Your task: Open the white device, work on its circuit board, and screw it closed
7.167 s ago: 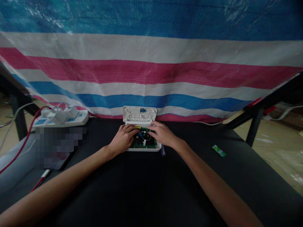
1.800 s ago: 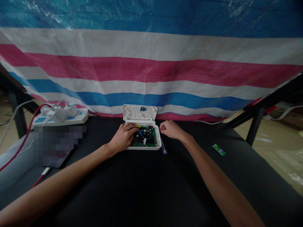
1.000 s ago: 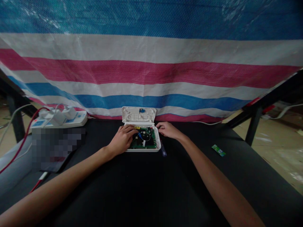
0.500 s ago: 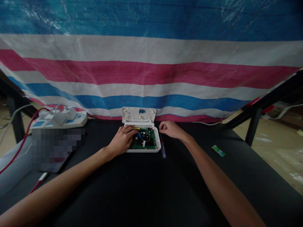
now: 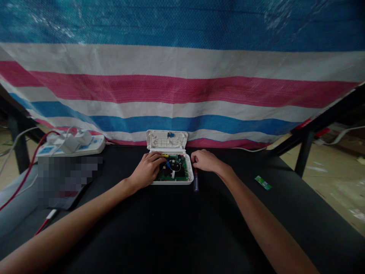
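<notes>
A white fibre modem [image 5: 171,182] lies opened on the black table, its lid tilted up at the back. Inside are a green circuit board [image 5: 180,176], a looped white fibre and a blue connector [image 5: 169,164]. My left hand [image 5: 148,166] is closed over the modem's left side, fingers bent onto the board near the connector; the fingertips are partly hidden. Just right of the modem, a screwdriver [image 5: 196,184] with a dark translucent handle points away from me. My right hand [image 5: 203,160] has its fingers pinched at the screwdriver's shaft, hiding the tip.
A white power strip [image 5: 97,144] with plugs and cables stands at the back left. In front of it lies a dark, partly blurred-out flat object [image 5: 68,196] with a red cable. A small green packet [image 5: 262,182] is on the right. A striped sheet [image 5: 176,89] hangs behind.
My right hand has shifted slightly and its fingers have come down closer to the screwdriver. The screwdriver has turned a little straighter. My left hand and the modem stay in place.
</notes>
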Available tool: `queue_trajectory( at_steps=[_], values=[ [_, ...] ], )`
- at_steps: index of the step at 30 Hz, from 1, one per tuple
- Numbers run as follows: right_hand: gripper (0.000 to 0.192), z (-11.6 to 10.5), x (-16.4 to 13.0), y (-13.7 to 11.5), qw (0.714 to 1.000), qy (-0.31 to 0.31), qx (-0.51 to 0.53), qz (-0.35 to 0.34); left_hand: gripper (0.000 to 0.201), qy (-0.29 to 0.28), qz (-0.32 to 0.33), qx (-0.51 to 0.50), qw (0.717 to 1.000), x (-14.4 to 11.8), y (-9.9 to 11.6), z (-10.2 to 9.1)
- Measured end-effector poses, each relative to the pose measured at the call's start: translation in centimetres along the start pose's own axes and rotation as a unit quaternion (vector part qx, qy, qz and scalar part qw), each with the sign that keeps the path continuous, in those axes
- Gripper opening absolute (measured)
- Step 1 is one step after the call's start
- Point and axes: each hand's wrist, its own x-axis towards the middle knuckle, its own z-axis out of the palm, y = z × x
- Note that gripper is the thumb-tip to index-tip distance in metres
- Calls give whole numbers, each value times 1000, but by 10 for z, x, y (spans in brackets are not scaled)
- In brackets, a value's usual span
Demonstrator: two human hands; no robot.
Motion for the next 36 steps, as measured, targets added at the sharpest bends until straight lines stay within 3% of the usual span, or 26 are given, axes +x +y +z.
queue_trajectory(
  at_steps=[12,18,21,30,36],
  values=[
    [13,7,3,3,999,-8,41,-22,34,2,1,1,1000,0,1,-1],
    [11,1,2,1,970,1,242,9,34,7,4,-3,1000,0,0,0],
    [12,-4,1,3,957,23,288,40,35,9,5,-4,1000,0,0,0],
    [16,-4,1,18,993,-10,119,5,34,3,4,-5,1000,0,0,0],
    [19,-9,-4,8,996,-36,66,51,33,6,6,-7,1000,0,0,0]
  ],
)
